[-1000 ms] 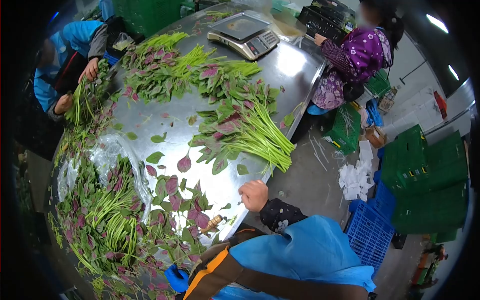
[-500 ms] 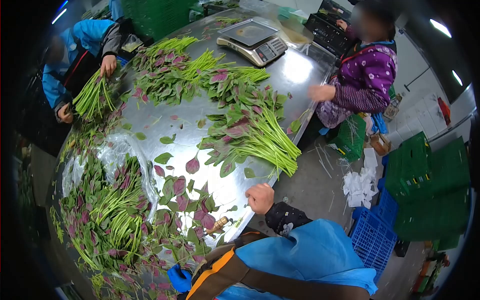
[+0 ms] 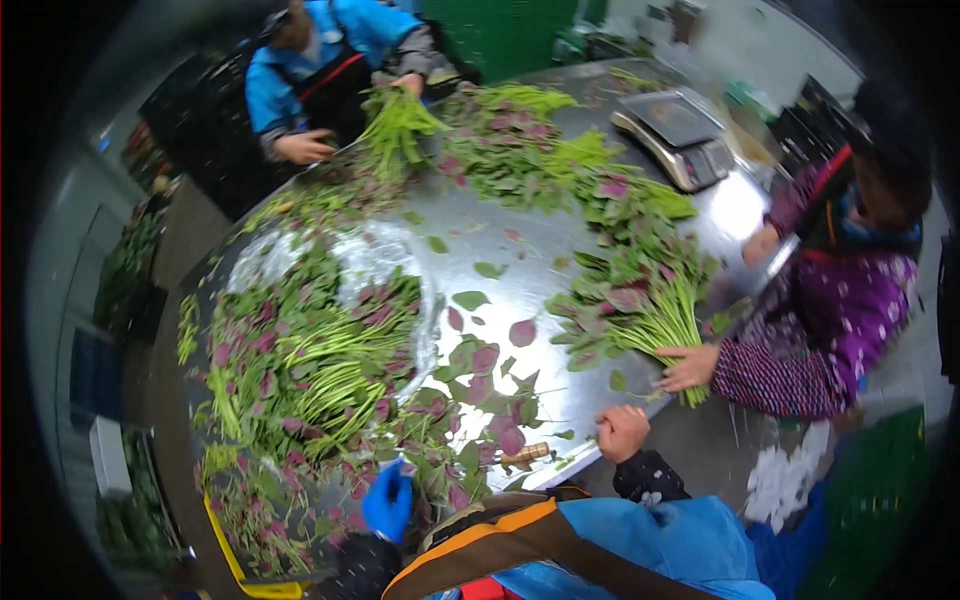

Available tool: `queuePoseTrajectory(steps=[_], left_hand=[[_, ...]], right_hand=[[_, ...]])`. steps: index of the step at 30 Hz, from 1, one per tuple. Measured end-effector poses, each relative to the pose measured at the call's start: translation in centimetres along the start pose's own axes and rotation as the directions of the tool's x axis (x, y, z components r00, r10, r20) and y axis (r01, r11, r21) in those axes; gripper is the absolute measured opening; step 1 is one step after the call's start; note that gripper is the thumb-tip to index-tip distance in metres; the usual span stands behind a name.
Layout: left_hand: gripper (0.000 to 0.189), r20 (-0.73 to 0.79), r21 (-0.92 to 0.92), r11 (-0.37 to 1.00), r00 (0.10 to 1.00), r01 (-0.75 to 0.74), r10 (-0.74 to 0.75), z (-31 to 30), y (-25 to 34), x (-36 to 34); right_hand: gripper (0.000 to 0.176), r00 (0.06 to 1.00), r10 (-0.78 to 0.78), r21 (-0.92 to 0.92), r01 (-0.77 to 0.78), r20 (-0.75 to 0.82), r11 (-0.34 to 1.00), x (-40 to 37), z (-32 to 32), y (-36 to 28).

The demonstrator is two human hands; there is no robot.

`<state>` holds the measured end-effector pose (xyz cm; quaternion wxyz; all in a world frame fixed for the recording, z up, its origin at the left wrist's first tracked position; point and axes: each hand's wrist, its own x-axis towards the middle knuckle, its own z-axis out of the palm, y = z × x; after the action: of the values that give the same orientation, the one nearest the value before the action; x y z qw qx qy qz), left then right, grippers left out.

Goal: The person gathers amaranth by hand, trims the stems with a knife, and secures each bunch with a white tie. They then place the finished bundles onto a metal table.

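My left hand (image 3: 388, 502), in a blue glove, is over the near edge of the loose leaves, fingers extended and nothing visible in them. My right hand (image 3: 622, 432) is bare and curled into a fist at the table edge, with nothing seen in it. Between them lies a wooden handle (image 3: 525, 454), its other end hidden among red-and-green amaranth leaves (image 3: 490, 400). A big heap of amaranth (image 3: 330, 360) rests on clear plastic film (image 3: 400, 250) to the left. Just beyond my right hand, a co-worker's hand (image 3: 690, 368) touches the stems of an amaranth bunch (image 3: 665, 310).
Across the metal table (image 3: 480, 240), another co-worker in blue holds a bunch of greens (image 3: 395, 125). More bunches (image 3: 540, 150) lie along the far side near a weighing scale (image 3: 675, 135). A yellow crate edge (image 3: 225, 550) shows at lower left, white paper scraps (image 3: 785, 475) on the floor.
The view has swung left. My gloved left hand has come up from my side toward the leaves; my right stays fisted. The co-worker at right has reached onto the near bunch's stems.
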<state>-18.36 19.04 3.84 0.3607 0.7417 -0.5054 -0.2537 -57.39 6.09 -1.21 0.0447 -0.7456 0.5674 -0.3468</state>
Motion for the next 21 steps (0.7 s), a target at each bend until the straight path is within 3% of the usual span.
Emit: queuePoseTrajectory(steps=[1,2,3,5,6,7,10,12,13,15,17,18,19,21], left_hand=[[0.032,-0.006,-0.041,0.996,0.997,-0.081,0.080,-1.9,3.2,2.7],[0.038,0.015,-0.006,0.997,0.997,-0.074,0.074,-4.5,8.7,5.7],[0.045,0.012,-0.090,0.994,0.998,-0.056,0.057,-6.2,10.4,8.6],[0.061,-0.175,-0.146,0.899,0.906,-0.412,0.386,-9.1,13.0,15.7],[0.065,-0.155,-0.195,0.913,0.931,-0.358,0.332,-10.8,17.8,17.8],[0.066,-0.125,-0.282,0.863,0.908,-0.420,0.401,-12.7,21.2,19.7],[0.065,-0.177,-0.168,0.883,0.895,-0.438,0.410,-15.6,28.7,22.9],[0.063,-0.165,-0.251,0.826,0.863,-0.505,0.477,-15.4,28.5,23.8],[0.060,-0.136,-0.307,0.838,0.893,-0.450,0.430,-14.1,28.0,23.1],[0.048,-0.001,-0.320,0.846,0.893,-0.427,0.450,-10.2,22.2,23.1],[0.034,0.355,-0.086,0.955,0.886,-0.285,0.297,-7.0,16.4,20.9],[0.032,0.437,-0.141,0.963,0.858,-0.232,0.271,-5.5,14.0,19.0],[0.036,0.502,-0.094,0.950,0.810,-0.298,0.304,-4.6,11.0,17.5],[0.039,0.574,0.056,0.986,0.813,-0.160,0.099,-3.5,6.4,13.7]], right_hand=[[0.005,1.000,-0.013,0.011,0.013,-0.006,1.000,0.0,0.1,0.1],[0.005,1.000,-0.015,0.016,0.015,-0.013,1.000,-0.1,0.3,0.2],[0.006,0.999,-0.029,0.017,0.030,-0.016,0.999,0.3,0.5,0.2],[0.006,1.000,-0.027,0.002,0.027,0.003,1.000,-0.1,0.2,0.2],[0.006,1.000,-0.016,0.006,0.016,0.013,1.000,-0.6,0.1,0.1],[0.006,1.000,-0.012,0.008,0.012,0.018,1.000,-0.4,0.2,0.1],[0.006,0.999,-0.017,0.002,0.017,0.028,1.000,0.2,0.4,-0.1],[0.006,1.000,-0.004,-0.029,0.004,0.014,1.000,-0.1,0.4,0.0],[0.006,1.000,-0.025,-0.007,0.025,0.011,1.000,0.1,0.7,0.0],[0.005,1.000,-0.019,-0.013,0.019,-0.019,1.000,-0.4,0.4,0.6],[0.004,0.999,0.021,0.016,-0.021,-0.032,1.000,-0.7,0.2,0.9],[0.005,1.000,0.016,-0.007,-0.016,-0.026,1.000,-0.8,-0.1,0.8],[0.006,0.999,0.013,-0.001,-0.013,-0.046,1.000,-1.4,0.5,1.3],[0.006,1.000,0.025,-0.010,-0.025,-0.008,1.000,-1.6,0.6,1.5]])
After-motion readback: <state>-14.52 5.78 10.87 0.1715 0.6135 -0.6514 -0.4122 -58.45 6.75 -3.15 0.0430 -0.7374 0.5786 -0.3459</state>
